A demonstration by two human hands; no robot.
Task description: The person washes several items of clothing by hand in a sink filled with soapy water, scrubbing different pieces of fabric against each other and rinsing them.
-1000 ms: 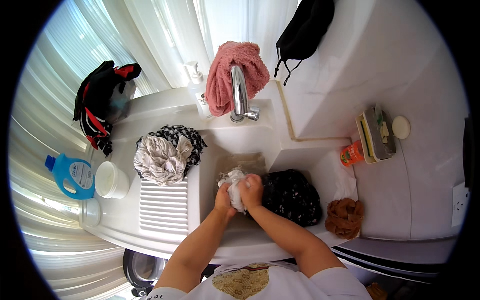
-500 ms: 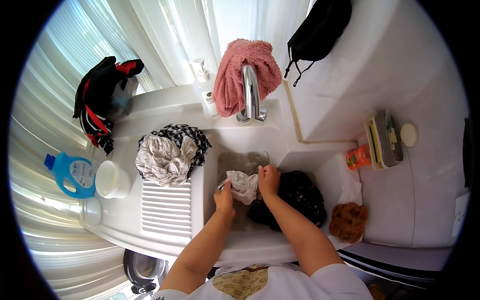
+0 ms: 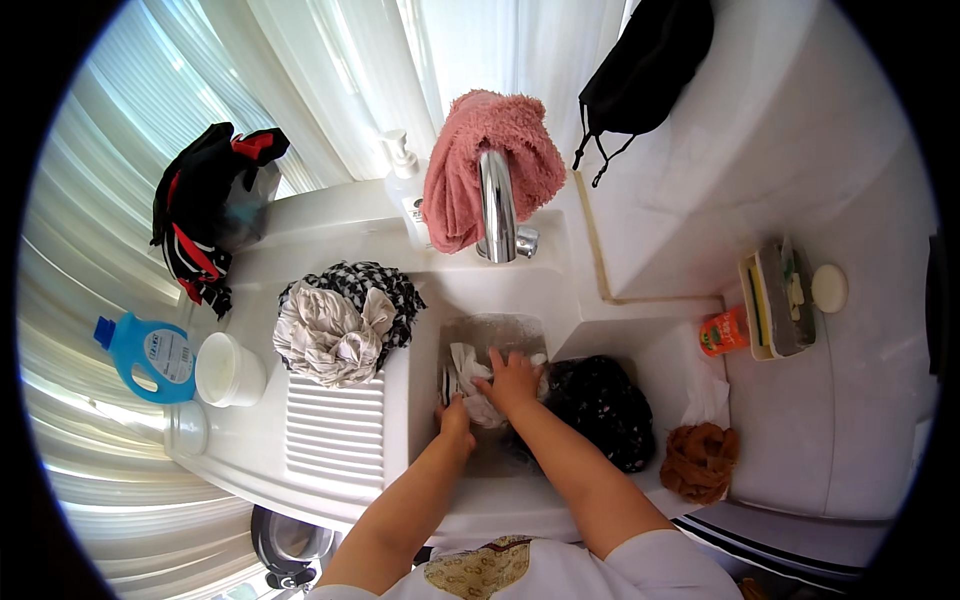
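In the sink basin [image 3: 480,322] a wet off-white cloth [image 3: 468,372] lies bunched in murky water. My left hand [image 3: 456,420] is closed on its near left edge, by a dark-striped part; the fingertips are partly hidden. Spread over the top of the cloth, my right hand [image 3: 514,382] presses down with fingers apart. Right beside it sits a heaped black garment with small light specks [image 3: 602,412]. The chrome faucet [image 3: 497,205] stands behind the basin with a pink towel [image 3: 460,185] draped over it.
Left of the basin, a beige cloth [image 3: 325,335] and a black-and-white patterned cloth [image 3: 395,290] lie above the ribbed washboard [image 3: 335,425]. A blue detergent jug [image 3: 150,358] and white tub [image 3: 230,370] stand farther left. A brown cloth [image 3: 698,463] rests on the right ledge.
My right hand has gone from pinching the raised off-white cloth to lying spread on it. The cloth is lower in the basin, and my left hand has dropped slightly with it.
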